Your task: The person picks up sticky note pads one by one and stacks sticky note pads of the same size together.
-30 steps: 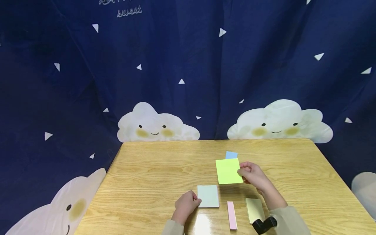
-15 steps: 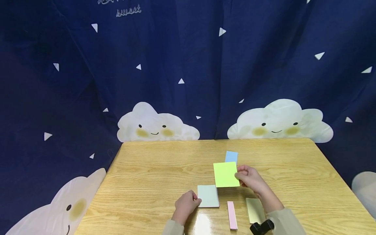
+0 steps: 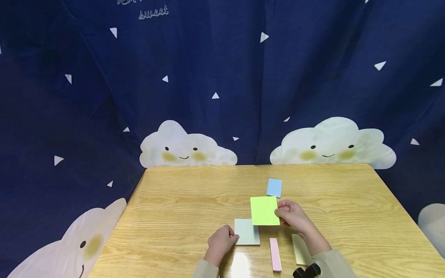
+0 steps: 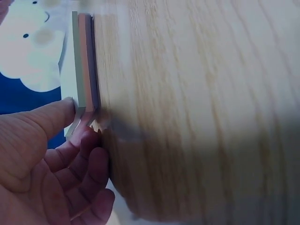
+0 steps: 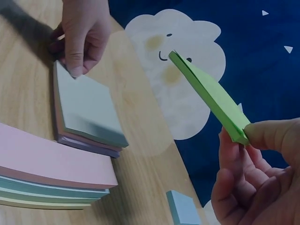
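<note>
My right hand (image 3: 293, 217) pinches the right edge of a bright yellow-green sticky note pad (image 3: 263, 211) between thumb and fingers. The pad is held above the table and overlaps the upper right corner of the pale green pad in the head view. My left hand (image 3: 220, 241) grips the left edge of a stack of sticky note pads, with a pale green pad (image 3: 248, 236) on top. In the left wrist view, an orange-pink pad (image 4: 86, 61) and a dark purple pad (image 4: 93, 70) lie beneath it, thumb on top and fingers below.
A light blue pad (image 3: 274, 188) lies farther back on the wooden table (image 3: 180, 200). Nearer are a narrow pink pad (image 3: 275, 255), atop several layers in the right wrist view, and a pale yellow pad (image 3: 301, 251), partly behind the right forearm. A blue curtain (image 3: 208, 58) hangs behind.
My right hand has brought the yellow-green pad left and nearer, toward the pale green stack, uncovering the light blue pad. The left hand has stayed in place on the stack.
</note>
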`<move>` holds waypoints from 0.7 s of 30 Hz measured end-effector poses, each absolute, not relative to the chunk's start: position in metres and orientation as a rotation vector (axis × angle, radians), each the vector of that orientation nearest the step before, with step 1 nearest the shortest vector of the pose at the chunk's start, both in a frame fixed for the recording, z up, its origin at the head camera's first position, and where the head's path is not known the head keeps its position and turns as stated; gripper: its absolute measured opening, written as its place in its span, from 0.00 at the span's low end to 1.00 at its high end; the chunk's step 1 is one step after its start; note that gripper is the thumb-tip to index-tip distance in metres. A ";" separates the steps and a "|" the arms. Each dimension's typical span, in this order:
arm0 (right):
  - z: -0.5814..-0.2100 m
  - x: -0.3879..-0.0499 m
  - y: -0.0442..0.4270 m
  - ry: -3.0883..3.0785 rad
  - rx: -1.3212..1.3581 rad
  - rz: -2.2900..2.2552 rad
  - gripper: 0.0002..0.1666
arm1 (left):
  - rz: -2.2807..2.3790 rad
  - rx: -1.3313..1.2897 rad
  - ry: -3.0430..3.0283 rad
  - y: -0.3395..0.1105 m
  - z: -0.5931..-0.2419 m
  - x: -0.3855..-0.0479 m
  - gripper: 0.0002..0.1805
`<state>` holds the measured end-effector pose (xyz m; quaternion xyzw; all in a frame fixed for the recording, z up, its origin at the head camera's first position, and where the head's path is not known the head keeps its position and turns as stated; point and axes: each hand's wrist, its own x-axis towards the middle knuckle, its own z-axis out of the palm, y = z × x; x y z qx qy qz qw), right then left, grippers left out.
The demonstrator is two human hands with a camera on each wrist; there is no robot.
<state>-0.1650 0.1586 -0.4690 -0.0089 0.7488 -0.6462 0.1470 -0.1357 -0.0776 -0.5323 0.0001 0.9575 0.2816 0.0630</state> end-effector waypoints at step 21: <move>-0.492 -0.164 0.142 2.195 0.058 -1.814 0.24 | 0.825 0.035 2.889 -0.078 -0.532 -0.137 0.10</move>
